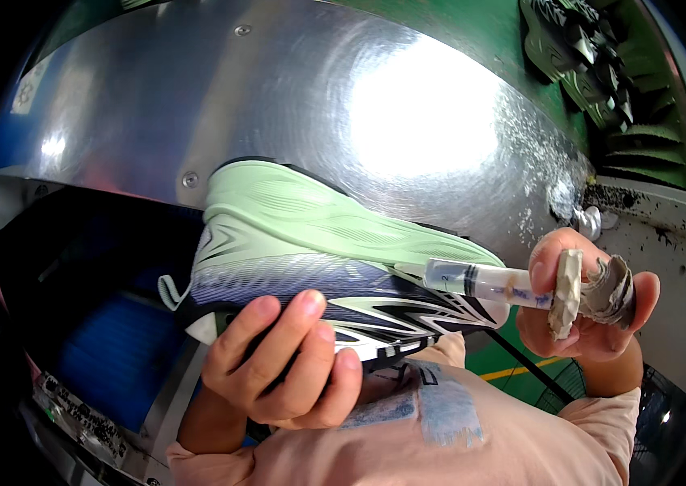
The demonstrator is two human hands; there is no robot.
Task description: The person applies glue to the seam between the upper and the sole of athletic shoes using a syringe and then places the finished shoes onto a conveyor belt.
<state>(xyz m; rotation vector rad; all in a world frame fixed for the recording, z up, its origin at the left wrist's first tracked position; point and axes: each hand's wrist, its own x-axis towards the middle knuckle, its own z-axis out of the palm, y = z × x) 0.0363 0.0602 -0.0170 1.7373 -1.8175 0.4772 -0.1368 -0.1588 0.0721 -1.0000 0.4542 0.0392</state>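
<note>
So, what is the left hand (286,397) doing by the bench (294,97)?

It is holding a shoe (294,219) on its side, its fingers curling over the purple-and-white upper (278,279). That grip is looking firm, though the thumb is staying out of sight, so I'm not able to tell where it is pressing

And where exactly is the shoe sitting?

It is overhanging the near edge of the bench, the pale green sole (335,223) facing the far edge. The toe is pointing toward the right end, and a pull loop (169,293) is sticking out at the heel, on the left. Whether the shoe is touching the metal, I'm not able to tell

What about the right hand (602,347)?

Its grip is wrapping snugly round the back end of a clear syringe (489,283), where thick, pale wrapping (568,296) is covering the end. The nozzle (410,268) is pointing left, lying right by the line where sole and upper are meeting, toward the toe half

Anything else showing?

Pale specks (531,146) are dotting the right end of the bench, and more green-soled shoes (549,49) are standing beyond its far right corner
</note>
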